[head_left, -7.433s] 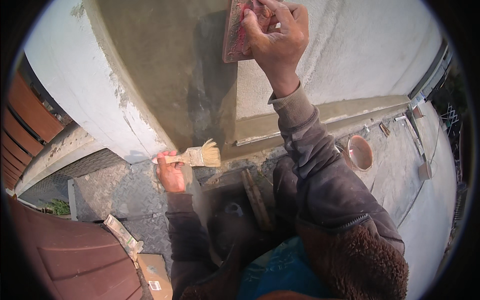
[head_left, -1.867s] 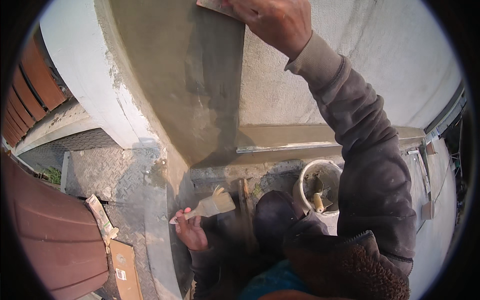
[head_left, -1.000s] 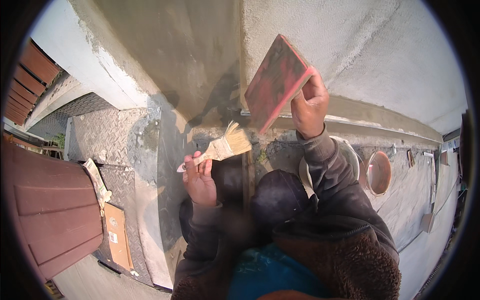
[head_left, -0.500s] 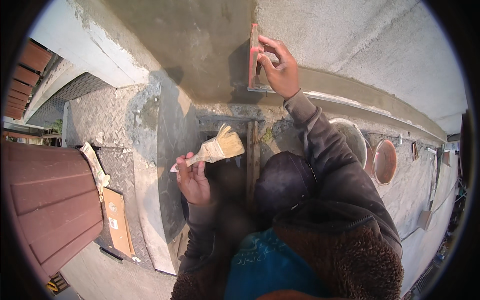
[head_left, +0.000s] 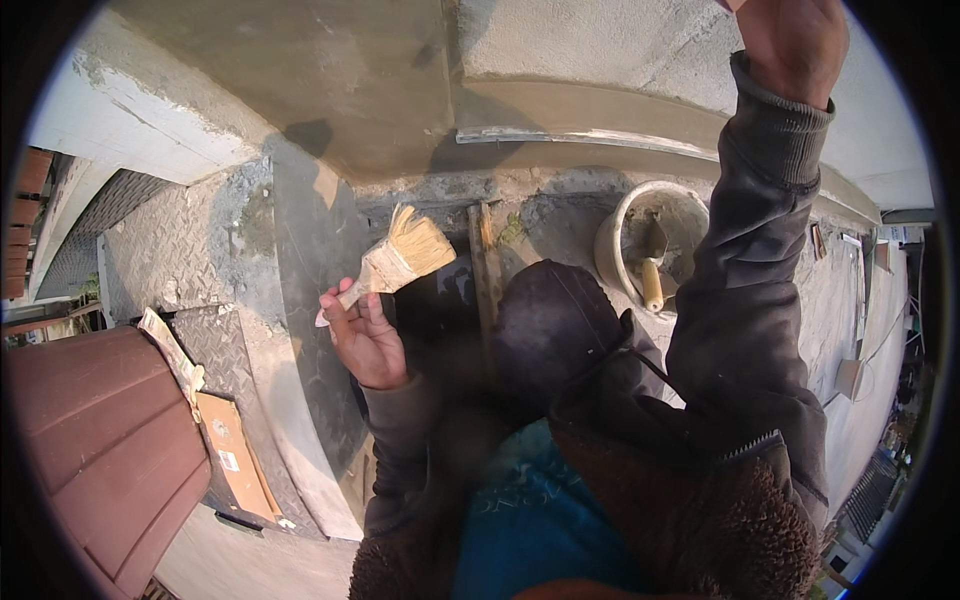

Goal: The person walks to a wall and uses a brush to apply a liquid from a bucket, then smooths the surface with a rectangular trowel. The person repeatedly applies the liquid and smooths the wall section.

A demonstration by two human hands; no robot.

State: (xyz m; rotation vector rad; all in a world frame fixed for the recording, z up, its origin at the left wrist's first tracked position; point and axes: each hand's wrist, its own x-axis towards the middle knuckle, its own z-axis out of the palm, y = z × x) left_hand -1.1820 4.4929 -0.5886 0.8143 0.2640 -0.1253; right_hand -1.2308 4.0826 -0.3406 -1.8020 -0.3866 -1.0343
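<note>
My left hand point(head_left: 367, 345) is closed around the handle of a wide paintbrush point(head_left: 408, 252). Its pale, splayed bristles point up and to the right, clear of the wall. At the upper right edge, my right hand point(head_left: 795, 50) is raised against the plastered wall point(head_left: 600, 45), its fingers mostly cut off by the picture's rim. A thin pinkish sliver of the plastering float point(head_left: 733, 4) shows at its fingertips; the rest is out of view. Below that arm stands a bucket point(head_left: 609, 245) with a trowel point(head_left: 652, 280) lying in it, its handle toward me.
A pale straight strip point(head_left: 560, 135) runs along the wall's lower ledge. A wooden board point(head_left: 484, 270) stands beside a dark gap below me. To the left are a grey slab point(head_left: 315, 290), a textured metal plate point(head_left: 165, 250), flattened cardboard point(head_left: 235, 450) and a large brown ribbed object point(head_left: 105, 430).
My right hand has left the wall corner, moving up and right with the float. The view has shifted right, showing the bucket's inside and the trowel. My left hand still holds the paintbrush.
</note>
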